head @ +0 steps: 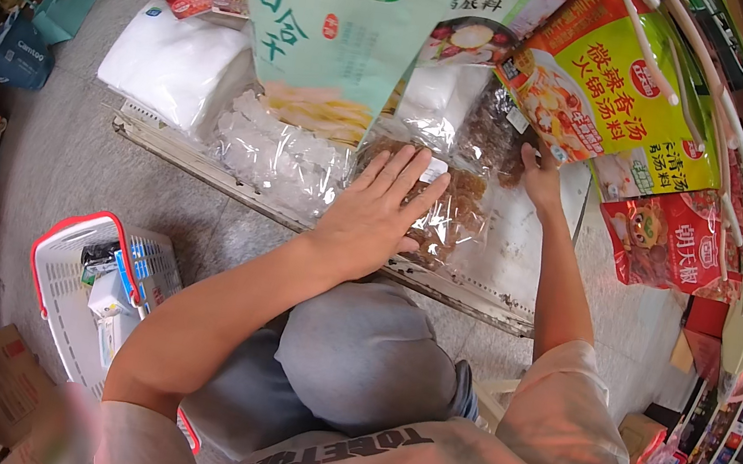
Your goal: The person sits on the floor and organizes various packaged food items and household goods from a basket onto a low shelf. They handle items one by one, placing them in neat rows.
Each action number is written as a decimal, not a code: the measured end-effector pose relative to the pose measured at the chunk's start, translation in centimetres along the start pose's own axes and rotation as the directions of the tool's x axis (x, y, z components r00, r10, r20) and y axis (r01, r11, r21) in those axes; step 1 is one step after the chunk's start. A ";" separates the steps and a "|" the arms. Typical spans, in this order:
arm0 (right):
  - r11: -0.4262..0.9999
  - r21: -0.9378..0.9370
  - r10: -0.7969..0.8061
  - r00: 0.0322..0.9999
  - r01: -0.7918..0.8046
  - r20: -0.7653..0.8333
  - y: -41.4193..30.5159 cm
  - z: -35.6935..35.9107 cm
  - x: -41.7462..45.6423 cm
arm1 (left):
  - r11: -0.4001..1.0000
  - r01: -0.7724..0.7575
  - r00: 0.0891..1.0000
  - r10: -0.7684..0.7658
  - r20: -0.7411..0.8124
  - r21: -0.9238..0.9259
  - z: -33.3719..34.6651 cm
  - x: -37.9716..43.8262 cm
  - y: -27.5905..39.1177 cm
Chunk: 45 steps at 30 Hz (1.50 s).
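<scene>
My left hand point(375, 211) lies spread, palm down, on a clear bag of brown lumps point(449, 222) near the front edge of a white metal shelf point(515, 247). Farther back and to the right, my right hand point(539, 175) reaches to the side of a clear bag of dark brown pieces point(493, 131); its fingertips are partly hidden, so its hold cannot be told. Left of my left hand sits a clear bag of pale, clear lumps point(281, 156). White bags point(172, 65) fill the shelf's left end. A pale green food pouch point(338, 30) hangs above.
Yellow-green hotpot soup pouches point(584, 83) and a red pouch point(676, 240) hang at the right on white hooks point(648, 50). A white shopping basket with red handles point(58, 299) holding boxes stands on the floor at the left, near a cardboard box point(2, 377).
</scene>
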State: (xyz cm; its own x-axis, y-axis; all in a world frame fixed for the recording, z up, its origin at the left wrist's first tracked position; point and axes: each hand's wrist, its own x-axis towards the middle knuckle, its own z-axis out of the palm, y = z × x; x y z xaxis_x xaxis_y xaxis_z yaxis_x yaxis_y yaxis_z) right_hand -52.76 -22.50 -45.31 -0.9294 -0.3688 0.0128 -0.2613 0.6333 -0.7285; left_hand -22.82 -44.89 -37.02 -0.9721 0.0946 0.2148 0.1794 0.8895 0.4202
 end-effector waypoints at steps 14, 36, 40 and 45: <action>0.799 0.553 0.320 0.946 -0.237 -0.057 -0.5 0.7 0.7 | 0.999 0.006 1.000 -0.007 -0.030 -0.038 0.2 0.4 0.2; 0.945 -0.301 -0.153 0.987 0.130 -0.051 5.4 -3.6 2.9 | 0.985 0.170 0.934 -0.149 -0.325 0.038 -6.7 -7.7 1.5; 0.846 -0.476 -0.242 0.969 0.239 0.057 -0.9 -3.5 -3.5 | 0.886 0.366 0.802 -0.455 -0.386 -0.283 -12.6 -19.1 2.7; 0.680 -0.574 -0.463 0.874 0.457 0.147 -7.0 -3.0 -8.7 | 0.417 0.864 0.326 -0.890 -0.319 -0.281 -13.0 -34.3 4.9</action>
State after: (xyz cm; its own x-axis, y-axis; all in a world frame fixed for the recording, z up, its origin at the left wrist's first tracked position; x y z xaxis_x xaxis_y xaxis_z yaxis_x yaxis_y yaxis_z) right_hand -43.61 -21.67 -38.30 -0.6533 -0.7153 0.2480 -0.7514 0.6527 -0.0968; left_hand 13.33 -49.62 -30.84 -0.4283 -0.9034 -0.0224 -0.7226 0.3275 0.6087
